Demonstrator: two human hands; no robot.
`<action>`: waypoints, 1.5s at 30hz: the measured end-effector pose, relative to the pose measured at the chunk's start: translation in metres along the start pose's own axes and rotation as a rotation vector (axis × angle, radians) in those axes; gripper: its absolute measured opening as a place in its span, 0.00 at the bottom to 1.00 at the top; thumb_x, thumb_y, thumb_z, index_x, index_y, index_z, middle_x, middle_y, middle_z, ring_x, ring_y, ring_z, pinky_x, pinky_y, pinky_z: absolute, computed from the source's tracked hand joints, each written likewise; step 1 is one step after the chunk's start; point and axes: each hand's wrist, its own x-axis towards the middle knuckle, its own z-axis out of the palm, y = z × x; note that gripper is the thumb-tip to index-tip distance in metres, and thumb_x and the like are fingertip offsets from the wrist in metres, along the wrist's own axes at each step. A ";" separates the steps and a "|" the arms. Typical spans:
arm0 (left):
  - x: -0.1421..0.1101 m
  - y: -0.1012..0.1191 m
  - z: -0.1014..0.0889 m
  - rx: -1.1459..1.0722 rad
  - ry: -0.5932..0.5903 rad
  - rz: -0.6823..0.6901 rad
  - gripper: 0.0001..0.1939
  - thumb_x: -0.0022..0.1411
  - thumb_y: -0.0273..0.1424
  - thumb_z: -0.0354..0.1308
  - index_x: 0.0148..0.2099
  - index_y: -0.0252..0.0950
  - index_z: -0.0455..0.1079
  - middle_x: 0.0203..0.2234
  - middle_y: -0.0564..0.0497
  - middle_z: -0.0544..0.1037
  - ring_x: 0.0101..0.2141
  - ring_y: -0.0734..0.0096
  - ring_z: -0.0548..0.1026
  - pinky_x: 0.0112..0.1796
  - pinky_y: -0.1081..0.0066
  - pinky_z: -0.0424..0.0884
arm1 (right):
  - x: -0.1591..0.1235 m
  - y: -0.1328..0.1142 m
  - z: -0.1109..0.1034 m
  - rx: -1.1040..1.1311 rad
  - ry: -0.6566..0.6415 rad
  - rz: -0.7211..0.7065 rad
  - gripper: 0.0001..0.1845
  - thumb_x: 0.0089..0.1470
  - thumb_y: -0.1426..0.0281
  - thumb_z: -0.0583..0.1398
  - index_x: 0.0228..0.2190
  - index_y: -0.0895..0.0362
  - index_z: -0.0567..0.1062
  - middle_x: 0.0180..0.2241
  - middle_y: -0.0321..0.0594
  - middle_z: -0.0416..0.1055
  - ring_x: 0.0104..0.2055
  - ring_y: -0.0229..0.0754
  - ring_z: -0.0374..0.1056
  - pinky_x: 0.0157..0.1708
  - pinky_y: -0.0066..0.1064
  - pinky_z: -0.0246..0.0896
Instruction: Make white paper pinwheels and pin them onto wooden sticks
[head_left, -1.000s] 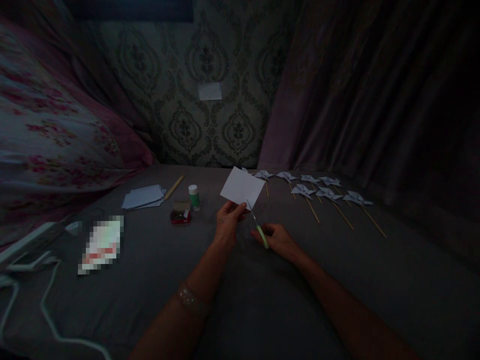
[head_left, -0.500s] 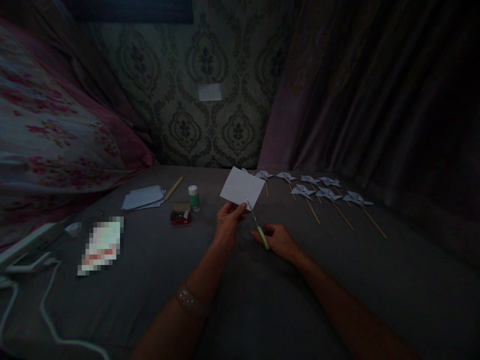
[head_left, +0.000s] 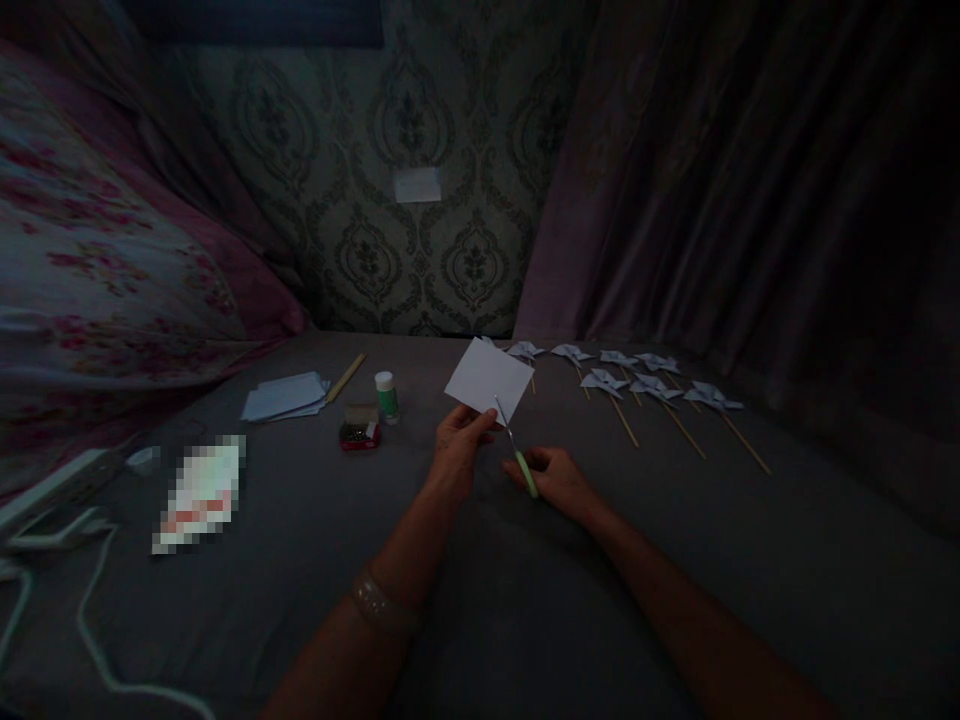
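My left hand [head_left: 461, 443] pinches the lower edge of a white square sheet of paper [head_left: 487, 378], thumb on top, and holds it tilted above the grey cloth. In my right hand [head_left: 553, 475] is a pair of scissors [head_left: 526, 475] with light green handles. Their metal blades reach up to the paper's lower edge, and one blade lies over its face, just right of my left thumb. Several paper pinwheels [head_left: 606, 382] on thin wooden sticks lie beyond my hands to the right.
On the left lie a stack of white paper [head_left: 285, 396], wooden sticks [head_left: 346, 378], a glue bottle [head_left: 387, 398] with a white cap and a small red box [head_left: 360, 436] of metal pieces. A blurred packet [head_left: 201, 495] and a white power strip [head_left: 60, 488] are nearer.
The paper has shifted slightly right and down in my left hand's hold, turning a little. The scissors stay at its lower edge, and my right hand has barely moved.
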 end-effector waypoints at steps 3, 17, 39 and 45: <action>0.000 -0.002 0.000 -0.006 -0.031 -0.004 0.13 0.41 0.34 0.68 0.32 0.35 0.74 0.26 0.52 0.75 0.26 0.74 0.72 0.27 0.73 0.63 | 0.000 0.000 -0.001 -0.003 0.026 -0.021 0.24 0.37 0.49 0.64 0.15 0.57 0.67 0.16 0.32 0.61 0.20 0.33 0.54 0.22 0.28 0.51; -0.003 -0.004 0.003 -0.016 -0.073 -0.003 0.12 0.43 0.33 0.68 0.32 0.35 0.74 0.26 0.51 0.75 0.26 0.74 0.72 0.27 0.73 0.63 | 0.002 0.005 -0.002 0.020 0.059 -0.014 0.23 0.39 0.51 0.63 0.17 0.58 0.67 0.18 0.32 0.60 0.21 0.32 0.53 0.21 0.27 0.48; -0.005 0.003 0.006 -0.169 -0.069 -0.104 0.14 0.39 0.32 0.70 0.28 0.32 0.70 0.20 0.52 0.74 0.23 0.74 0.72 0.26 0.74 0.63 | 0.003 0.009 0.000 0.041 0.092 -0.030 0.22 0.37 0.52 0.64 0.16 0.58 0.67 0.17 0.32 0.61 0.20 0.33 0.55 0.21 0.27 0.48; -0.005 0.004 0.006 -0.196 -0.049 -0.119 0.16 0.39 0.34 0.70 0.25 0.33 0.67 0.17 0.52 0.73 0.21 0.74 0.72 0.25 0.74 0.62 | 0.002 0.007 0.001 0.047 0.103 -0.030 0.22 0.37 0.52 0.65 0.15 0.58 0.68 0.16 0.32 0.62 0.19 0.32 0.55 0.20 0.27 0.48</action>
